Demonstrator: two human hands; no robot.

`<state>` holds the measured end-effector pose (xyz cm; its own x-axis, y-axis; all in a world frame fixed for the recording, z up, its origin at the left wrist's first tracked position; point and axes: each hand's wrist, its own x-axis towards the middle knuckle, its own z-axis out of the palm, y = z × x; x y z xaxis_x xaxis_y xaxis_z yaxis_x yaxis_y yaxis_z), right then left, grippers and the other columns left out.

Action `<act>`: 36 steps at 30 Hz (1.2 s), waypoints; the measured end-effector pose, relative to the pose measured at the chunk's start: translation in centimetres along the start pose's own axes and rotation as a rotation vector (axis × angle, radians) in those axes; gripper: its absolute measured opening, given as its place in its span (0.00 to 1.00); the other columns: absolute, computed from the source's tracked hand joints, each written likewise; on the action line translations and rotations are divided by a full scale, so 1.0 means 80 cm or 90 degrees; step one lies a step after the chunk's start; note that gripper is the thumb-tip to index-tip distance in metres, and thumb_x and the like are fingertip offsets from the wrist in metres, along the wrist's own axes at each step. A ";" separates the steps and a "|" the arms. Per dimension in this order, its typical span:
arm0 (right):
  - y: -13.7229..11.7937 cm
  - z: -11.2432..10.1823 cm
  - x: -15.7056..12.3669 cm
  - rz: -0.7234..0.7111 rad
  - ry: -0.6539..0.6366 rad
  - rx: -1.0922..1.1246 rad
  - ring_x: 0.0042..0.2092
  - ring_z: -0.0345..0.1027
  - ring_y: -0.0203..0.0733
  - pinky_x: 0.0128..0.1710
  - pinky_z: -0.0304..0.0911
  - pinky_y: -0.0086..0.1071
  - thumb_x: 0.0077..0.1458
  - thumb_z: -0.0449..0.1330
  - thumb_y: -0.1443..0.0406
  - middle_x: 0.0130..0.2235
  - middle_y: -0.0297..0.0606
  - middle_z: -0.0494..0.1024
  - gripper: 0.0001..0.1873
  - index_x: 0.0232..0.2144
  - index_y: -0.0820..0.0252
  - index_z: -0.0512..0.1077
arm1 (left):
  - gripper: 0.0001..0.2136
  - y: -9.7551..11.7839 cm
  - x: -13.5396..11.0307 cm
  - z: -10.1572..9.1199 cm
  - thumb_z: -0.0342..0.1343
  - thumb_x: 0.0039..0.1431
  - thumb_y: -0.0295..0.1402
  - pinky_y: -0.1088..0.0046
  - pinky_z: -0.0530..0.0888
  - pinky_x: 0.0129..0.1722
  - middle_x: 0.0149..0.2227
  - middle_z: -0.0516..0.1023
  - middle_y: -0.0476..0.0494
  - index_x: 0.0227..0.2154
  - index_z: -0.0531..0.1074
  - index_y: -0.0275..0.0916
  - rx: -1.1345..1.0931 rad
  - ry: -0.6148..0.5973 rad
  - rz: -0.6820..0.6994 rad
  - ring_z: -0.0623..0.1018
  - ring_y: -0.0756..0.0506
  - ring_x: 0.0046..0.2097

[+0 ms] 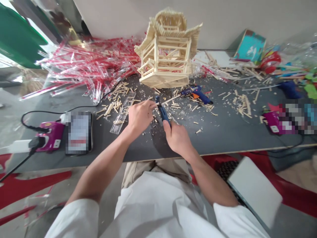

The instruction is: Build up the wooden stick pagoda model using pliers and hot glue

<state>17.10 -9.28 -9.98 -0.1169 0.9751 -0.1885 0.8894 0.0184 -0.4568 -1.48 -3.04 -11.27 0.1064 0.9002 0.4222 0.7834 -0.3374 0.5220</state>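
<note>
My left hand (140, 115) pinches a thin wooden stick (170, 99) that reaches out to the right over the dark table (223, 138). My right hand (177, 137) is closed round blue-handled cutters (162, 110), whose jaws meet the stick next to my left fingertips. Behind them stands a pagoda model (168, 49) built of wooden sticks. Short stick offcuts and sawdust lie all around my hands.
A blue glue gun (198, 94) lies right of the model. Red-and-clear wrappers (86, 69) pile at the back left. A clear ruler (122, 112), a phone (78, 132) and a purple device (48, 138) with a cable sit left. Colourful clutter fills the right end.
</note>
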 end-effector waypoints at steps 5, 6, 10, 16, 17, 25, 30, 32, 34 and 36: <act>0.019 -0.016 -0.023 0.012 0.020 -0.073 0.33 0.76 0.53 0.31 0.52 0.38 0.74 0.36 0.45 0.32 0.50 0.81 0.33 0.36 0.58 0.71 | 0.10 -0.001 0.003 -0.004 0.54 0.70 0.31 0.70 0.74 0.41 0.40 0.87 0.46 0.39 0.82 0.41 -0.055 0.050 0.010 0.84 0.46 0.39; 0.024 -0.020 -0.029 0.024 0.026 -0.091 0.32 0.75 0.53 0.30 0.52 0.38 0.74 0.37 0.45 0.33 0.50 0.81 0.33 0.36 0.58 0.71 | 0.10 0.000 0.003 -0.005 0.54 0.70 0.31 0.70 0.74 0.40 0.40 0.87 0.45 0.40 0.81 0.41 -0.064 0.056 0.005 0.83 0.46 0.39; 0.043 -0.028 -0.052 0.046 0.078 -0.170 0.37 0.76 0.56 0.33 0.57 0.40 0.73 0.44 0.45 0.36 0.51 0.81 0.29 0.38 0.60 0.72 | 0.09 0.004 0.003 -0.004 0.53 0.72 0.36 0.73 0.74 0.37 0.41 0.85 0.43 0.43 0.78 0.40 -0.092 0.071 -0.019 0.82 0.47 0.39; 0.064 -0.010 -0.066 -0.056 0.191 -0.288 0.49 0.71 0.66 0.49 0.66 0.51 0.70 0.52 0.47 0.47 0.61 0.76 0.32 0.56 0.72 0.70 | 0.12 0.000 0.004 0.002 0.44 0.76 0.39 0.70 0.73 0.39 0.35 0.82 0.44 0.44 0.70 0.41 -0.145 0.044 -0.001 0.81 0.47 0.35; 0.067 -0.005 -0.065 -0.065 0.198 -0.296 0.50 0.70 0.67 0.51 0.66 0.53 0.69 0.53 0.48 0.49 0.63 0.75 0.34 0.59 0.75 0.68 | 0.12 -0.001 0.003 0.003 0.42 0.77 0.39 0.69 0.72 0.40 0.33 0.81 0.44 0.43 0.68 0.41 -0.153 0.035 0.008 0.80 0.47 0.35; 0.069 -0.015 -0.039 -0.187 0.187 -0.086 0.65 0.63 0.67 0.67 0.59 0.55 0.67 0.61 0.55 0.61 0.63 0.72 0.31 0.62 0.74 0.68 | 0.13 0.005 -0.004 0.001 0.40 0.77 0.38 0.67 0.68 0.34 0.24 0.72 0.49 0.35 0.61 0.43 -0.262 -0.125 0.069 0.72 0.47 0.26; 0.043 -0.049 0.009 -0.232 0.049 0.344 0.43 0.79 0.44 0.47 0.74 0.38 0.67 0.62 0.57 0.44 0.39 0.83 0.14 0.51 0.56 0.75 | 0.15 0.019 -0.010 -0.002 0.40 0.77 0.40 0.66 0.69 0.33 0.24 0.73 0.48 0.31 0.62 0.43 -0.306 -0.202 0.073 0.72 0.47 0.25; 0.029 -0.053 0.033 -0.231 0.009 0.458 0.36 0.78 0.42 0.40 0.73 0.35 0.64 0.64 0.54 0.38 0.36 0.82 0.14 0.46 0.56 0.75 | 0.17 0.021 -0.011 0.000 0.40 0.77 0.42 0.66 0.70 0.33 0.23 0.74 0.48 0.31 0.62 0.43 -0.330 -0.217 0.052 0.73 0.47 0.25; 0.015 -0.056 0.056 -0.251 -0.031 0.503 0.33 0.75 0.40 0.36 0.72 0.34 0.63 0.64 0.52 0.34 0.34 0.81 0.14 0.41 0.56 0.75 | 0.18 0.021 -0.010 0.003 0.40 0.77 0.45 0.67 0.71 0.31 0.22 0.74 0.49 0.30 0.61 0.44 -0.366 -0.205 0.008 0.73 0.48 0.24; 0.003 -0.060 0.075 -0.287 -0.068 0.504 0.33 0.74 0.39 0.37 0.71 0.34 0.62 0.64 0.52 0.34 0.34 0.81 0.14 0.39 0.56 0.74 | 0.21 0.017 -0.007 0.006 0.41 0.76 0.49 0.69 0.71 0.28 0.21 0.72 0.51 0.29 0.60 0.44 -0.426 -0.188 -0.053 0.73 0.49 0.22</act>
<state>18.76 -2.33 -7.05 -0.4550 0.8858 0.0907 0.1922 0.1972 -0.9614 -0.19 -3.88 -11.18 0.2970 0.9351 0.1932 0.2641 -0.2749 0.9245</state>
